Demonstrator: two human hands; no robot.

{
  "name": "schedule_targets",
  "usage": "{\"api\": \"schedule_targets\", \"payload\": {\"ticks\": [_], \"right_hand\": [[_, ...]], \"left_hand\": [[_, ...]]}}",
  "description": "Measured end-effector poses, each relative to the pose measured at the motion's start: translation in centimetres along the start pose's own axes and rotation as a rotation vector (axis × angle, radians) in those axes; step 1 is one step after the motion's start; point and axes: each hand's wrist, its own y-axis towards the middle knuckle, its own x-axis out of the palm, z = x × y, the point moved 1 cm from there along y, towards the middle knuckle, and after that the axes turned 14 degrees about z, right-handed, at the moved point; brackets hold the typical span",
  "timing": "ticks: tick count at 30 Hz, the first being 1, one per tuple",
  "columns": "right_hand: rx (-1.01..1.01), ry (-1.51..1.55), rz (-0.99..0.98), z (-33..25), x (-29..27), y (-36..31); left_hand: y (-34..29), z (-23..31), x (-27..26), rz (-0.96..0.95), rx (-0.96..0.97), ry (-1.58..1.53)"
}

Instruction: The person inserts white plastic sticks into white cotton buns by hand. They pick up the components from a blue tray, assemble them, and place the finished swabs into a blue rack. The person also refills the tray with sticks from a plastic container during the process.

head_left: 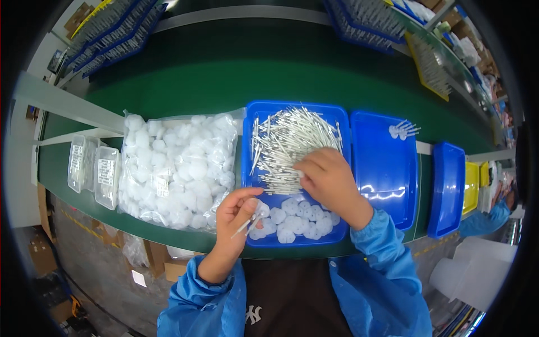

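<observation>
My left hand (237, 216) pinches a small white plastic disc (261, 209), with thin metal pins sticking out of it toward the lower left. My right hand (325, 175) reaches over a heap of thin silvery pins (292, 135), fingertips drawn together at the heap's lower right; what they hold is hidden. The pins lie in a blue tray (245, 151) in front of me. Several loose white discs with small holes (306, 219) fill the near part of that tray, between my two hands.
Left of the tray lies a clear bag of white discs (179, 168), beside two clear plastic boxes (106, 178). A second blue tray (384, 168) at right carries a few discs with pins (403, 130). Farther right stand another blue tray (447, 191) and a yellow tray (471, 188).
</observation>
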Motion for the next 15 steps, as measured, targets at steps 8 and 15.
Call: {"api": "schedule_targets", "payload": {"ticks": [8, 15], "right_hand": [[0.028, -0.185, -0.020, -0.7, -1.2, -0.6], [0.224, -0.115, 0.066, -0.4, -3.1, -1.8]], "left_hand": [[2.1, 0.8, 2.2, -0.062, 0.008, -0.001], [2.8, 0.4, 3.5, -0.125, 0.233, 0.165]]}}
